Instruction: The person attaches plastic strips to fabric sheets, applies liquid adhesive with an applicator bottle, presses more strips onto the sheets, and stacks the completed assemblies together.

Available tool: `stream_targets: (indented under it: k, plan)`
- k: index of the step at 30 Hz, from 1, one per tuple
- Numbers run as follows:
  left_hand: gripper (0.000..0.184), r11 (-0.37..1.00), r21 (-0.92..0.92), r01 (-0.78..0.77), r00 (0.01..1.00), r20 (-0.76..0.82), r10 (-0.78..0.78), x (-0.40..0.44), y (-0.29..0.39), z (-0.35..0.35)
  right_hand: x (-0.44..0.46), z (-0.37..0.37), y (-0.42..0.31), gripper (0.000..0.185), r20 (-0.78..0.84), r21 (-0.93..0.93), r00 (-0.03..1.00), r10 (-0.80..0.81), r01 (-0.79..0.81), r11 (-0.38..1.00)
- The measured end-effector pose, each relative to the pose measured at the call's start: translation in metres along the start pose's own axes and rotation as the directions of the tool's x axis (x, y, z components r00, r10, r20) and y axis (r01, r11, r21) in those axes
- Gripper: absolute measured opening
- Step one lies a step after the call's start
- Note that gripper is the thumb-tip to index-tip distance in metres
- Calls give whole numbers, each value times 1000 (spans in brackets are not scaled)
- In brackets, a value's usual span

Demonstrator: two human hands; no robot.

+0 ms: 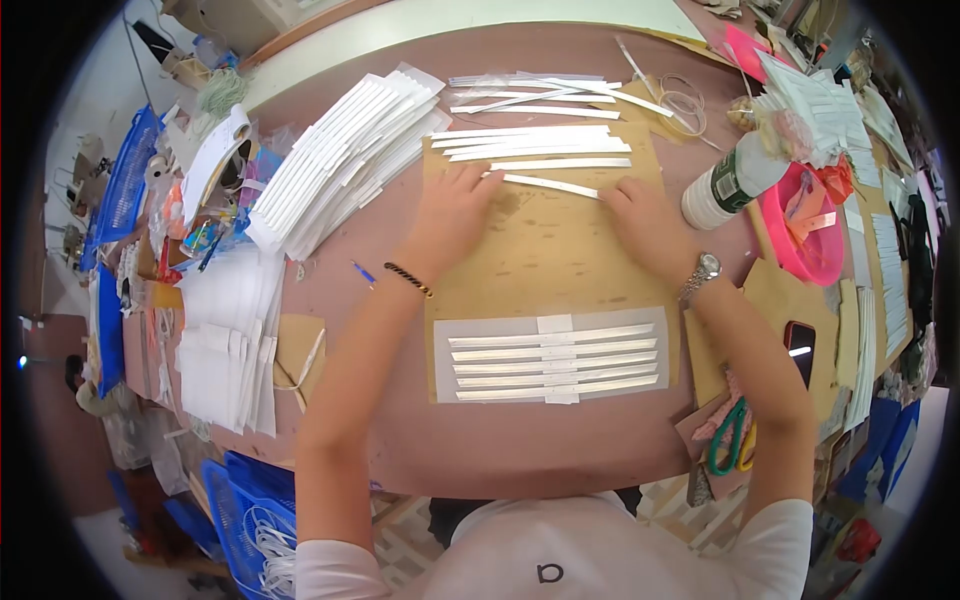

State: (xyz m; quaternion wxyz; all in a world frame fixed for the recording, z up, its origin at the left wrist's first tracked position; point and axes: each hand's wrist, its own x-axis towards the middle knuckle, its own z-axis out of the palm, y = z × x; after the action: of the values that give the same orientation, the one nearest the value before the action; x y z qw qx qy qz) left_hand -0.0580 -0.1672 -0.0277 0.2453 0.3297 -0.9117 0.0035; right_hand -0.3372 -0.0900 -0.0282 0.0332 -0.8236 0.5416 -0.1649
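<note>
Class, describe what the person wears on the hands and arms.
Both the left hand and right hand are gloveless. The left wrist has a dark bracelet with gold-toned flecks; the right, a silver-toned metal wristwatch. Short white sleeves cover the upper arms.

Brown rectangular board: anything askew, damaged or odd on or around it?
Yes: beyond the brown rectangular board, some thin flat white strips lie crossed, unlike the evenly spaced strips on the pale rectangular sheet. The board bears dark smudges.
</note>
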Motion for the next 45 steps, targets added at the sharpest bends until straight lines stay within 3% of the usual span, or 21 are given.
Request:
stream_targets:
  k: [5, 7, 11, 14, 16, 17, 19, 20, 22, 23, 25, 31, 45]
  plan:
    - [27, 998, -26, -53, 999, 13, 53, 17, 1, 18, 13, 5, 10, 11, -134, 158, 984, 115, -94, 983]
    - [19, 998, -45, 48, 989, 140, -41, 23, -2, 17, 20, -1, 14, 12, 90, 287, 969, 229, -245, 926]
    - [11, 998, -45, 51, 989, 140, -44, 26, -4, 3, 15, -19, 1, 12, 81, 307, 983, 163, -180, 934]
    - [5, 986, -167, -11, 992, 124, 32, 13, 3, -17, 0, -31, -18, 10, 3, 286, 980, 200, -193, 939]
    - [8, 847, -389, 361, 894, 403, -196, 1, 15, -43, -15, -35, -23, 10, 11, 426, 976, 219, -203, 882]
    - [8, 847, -389, 363, 891, 409, -194, -9, 19, -48, -22, -38, -27, 10, 14, 429, 974, 225, -209, 879]
    - [16, 628, -506, 591, 792, 510, -335, -33, 27, -58, -37, -43, -36, 12, 125, 556, 954, 273, -295, 777]
    - [16, 626, -504, 595, 789, 515, -335, -45, 32, -63, -46, -40, -40, 12, 128, 558, 953, 274, -298, 774]
    - [16, 442, -555, 705, 707, 601, -373, -65, 44, -70, -62, -35, -48, 14, 176, 671, 958, 226, -285, 684]
    - [16, 441, -554, 706, 706, 603, -372, -76, 52, -70, -68, -35, -52, 14, 178, 671, 957, 228, -287, 683]
    - [15, 421, -559, 714, 700, 586, -409, -90, 65, -67, -74, -36, -56, 16, 422, 608, 884, 203, -442, 659]
    - [13, 523, -467, 713, 697, 555, -455, -96, 77, -64, -73, -34, -56, 18, 362, 575, 920, 147, -345, 742]
    - [14, 546, -425, 722, 684, 555, -473, -97, 76, -61, -77, -29, -64, 20, 296, 465, 938, 182, -307, 830]
